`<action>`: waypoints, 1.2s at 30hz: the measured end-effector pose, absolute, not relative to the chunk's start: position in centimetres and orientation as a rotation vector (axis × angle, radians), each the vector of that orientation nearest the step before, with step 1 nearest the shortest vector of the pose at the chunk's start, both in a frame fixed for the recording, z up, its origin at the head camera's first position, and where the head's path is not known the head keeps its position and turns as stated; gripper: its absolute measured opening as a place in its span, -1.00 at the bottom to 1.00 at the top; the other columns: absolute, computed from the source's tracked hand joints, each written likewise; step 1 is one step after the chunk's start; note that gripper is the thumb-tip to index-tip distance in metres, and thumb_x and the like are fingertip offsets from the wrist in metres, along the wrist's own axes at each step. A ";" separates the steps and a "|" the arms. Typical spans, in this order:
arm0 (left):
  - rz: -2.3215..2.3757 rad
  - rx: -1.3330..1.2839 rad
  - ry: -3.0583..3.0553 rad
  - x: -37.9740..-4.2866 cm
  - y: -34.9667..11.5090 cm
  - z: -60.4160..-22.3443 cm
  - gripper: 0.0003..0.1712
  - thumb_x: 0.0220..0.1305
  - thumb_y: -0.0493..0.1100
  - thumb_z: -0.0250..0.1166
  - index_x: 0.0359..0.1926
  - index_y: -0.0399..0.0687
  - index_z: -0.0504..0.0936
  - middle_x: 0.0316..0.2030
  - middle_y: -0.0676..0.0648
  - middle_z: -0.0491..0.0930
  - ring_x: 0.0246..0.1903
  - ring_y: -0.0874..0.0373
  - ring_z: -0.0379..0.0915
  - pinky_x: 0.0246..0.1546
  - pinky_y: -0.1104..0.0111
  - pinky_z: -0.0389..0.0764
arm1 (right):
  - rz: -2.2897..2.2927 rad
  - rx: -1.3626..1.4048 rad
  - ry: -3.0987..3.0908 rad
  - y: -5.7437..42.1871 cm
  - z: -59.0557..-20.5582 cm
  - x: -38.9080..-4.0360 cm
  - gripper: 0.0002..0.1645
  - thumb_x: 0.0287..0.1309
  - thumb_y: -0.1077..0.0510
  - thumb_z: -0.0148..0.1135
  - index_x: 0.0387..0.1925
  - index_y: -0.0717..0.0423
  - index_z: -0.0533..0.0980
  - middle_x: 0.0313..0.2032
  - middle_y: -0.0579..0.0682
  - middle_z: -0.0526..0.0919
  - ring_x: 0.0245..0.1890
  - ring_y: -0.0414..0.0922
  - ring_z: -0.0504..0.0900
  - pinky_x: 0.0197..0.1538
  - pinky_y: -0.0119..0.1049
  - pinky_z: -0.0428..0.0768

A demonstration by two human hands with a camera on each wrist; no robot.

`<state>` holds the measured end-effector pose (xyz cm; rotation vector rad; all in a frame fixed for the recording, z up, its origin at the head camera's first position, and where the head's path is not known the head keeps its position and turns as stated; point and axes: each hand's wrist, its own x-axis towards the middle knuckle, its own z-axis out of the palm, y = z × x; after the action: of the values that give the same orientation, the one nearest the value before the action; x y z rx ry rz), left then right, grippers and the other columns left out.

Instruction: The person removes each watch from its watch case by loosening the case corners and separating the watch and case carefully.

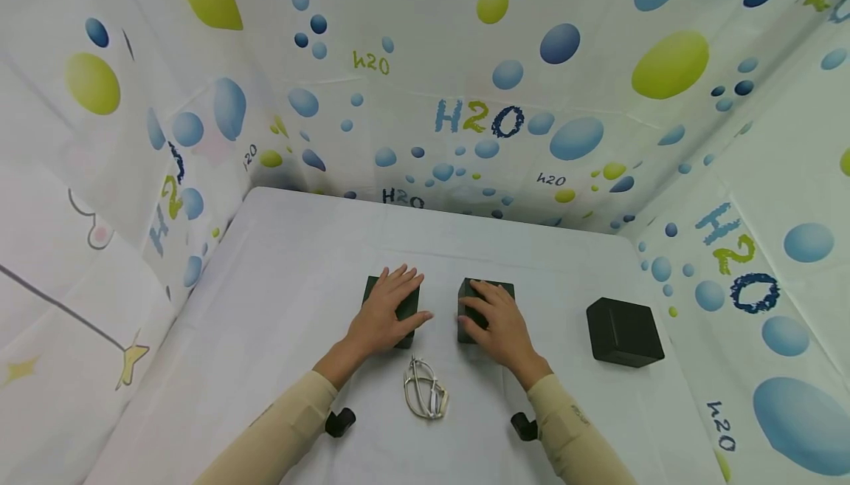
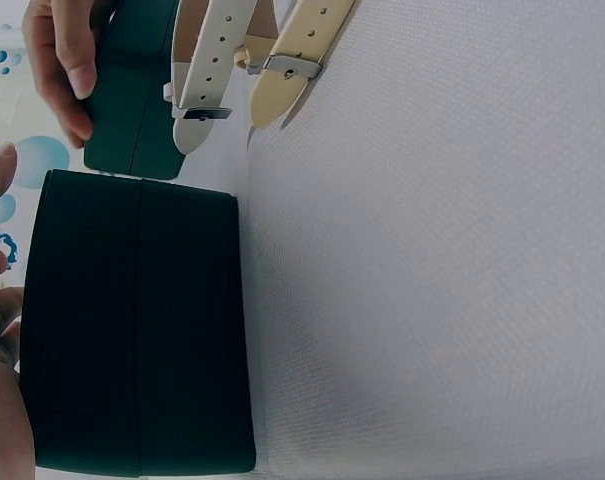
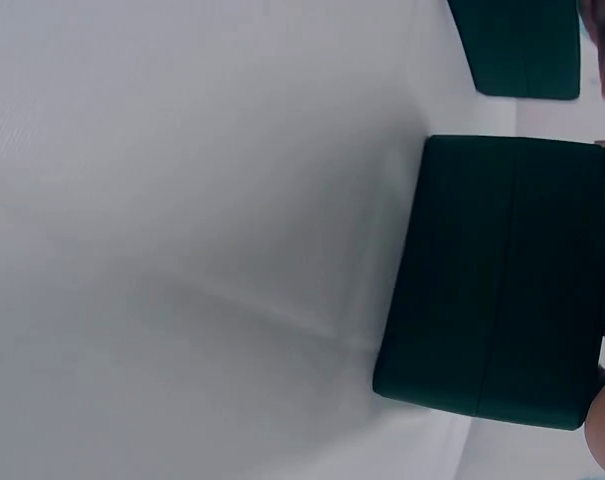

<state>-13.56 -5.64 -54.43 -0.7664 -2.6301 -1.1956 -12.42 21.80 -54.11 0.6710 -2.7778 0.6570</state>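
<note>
Two dark green boxes stand apart on the white table. My left hand (image 1: 381,317) rests on top of the left box (image 1: 406,306), its fingers straight and spread and the thumb out to the right. Over the right box (image 1: 505,289) lies my right hand (image 1: 498,325), with loosely bent fingers on the top and the thumb near its left side. Between my wrists lie buckled watch straps (image 1: 434,404). The left wrist view shows a white strap (image 2: 217,60) and a cream strap (image 2: 297,70). A seam runs round each box, with lid and base together.
Another dark box (image 1: 624,334) stands by the right edge of the table (image 1: 299,249). Curtains (image 1: 425,64) printed with blue and green spots hang behind and at both sides. A small black camera (image 1: 340,422) sits by the left wrist, another (image 1: 524,427) by the right.
</note>
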 end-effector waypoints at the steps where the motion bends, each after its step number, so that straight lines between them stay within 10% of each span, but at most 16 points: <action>1: -1.200 -0.766 -2.635 -13.6 -5.6 -54.4 -0.15 0.30 0.13 0.47 0.47 -0.15 0.46 0.48 -0.20 0.40 0.57 -0.12 0.16 0.62 -0.09 -0.04 | 0.663 0.652 -2.783 22.1 -54.1 -12.4 -0.59 0.28 0.00 0.44 0.12 0.00 0.71 0.37 0.12 0.55 0.40 0.17 0.49 0.45 0.25 0.39; 36: -1.268 -0.734 -2.651 -13.4 -5.6 -54.4 -0.22 0.33 0.11 0.45 0.46 -0.09 0.48 0.48 -0.18 0.40 0.56 -0.09 0.18 0.60 0.01 0.11 | 0.784 0.152 -2.755 30.3 -54.3 -11.9 -0.59 0.24 0.29 0.23 0.11 0.23 0.69 0.38 0.24 0.53 0.47 0.22 0.41 0.56 0.34 0.08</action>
<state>-13.37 -5.56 -54.36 -0.7335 -2.6514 -1.2682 -11.91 30.35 -54.25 0.1517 -2.7551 0.7837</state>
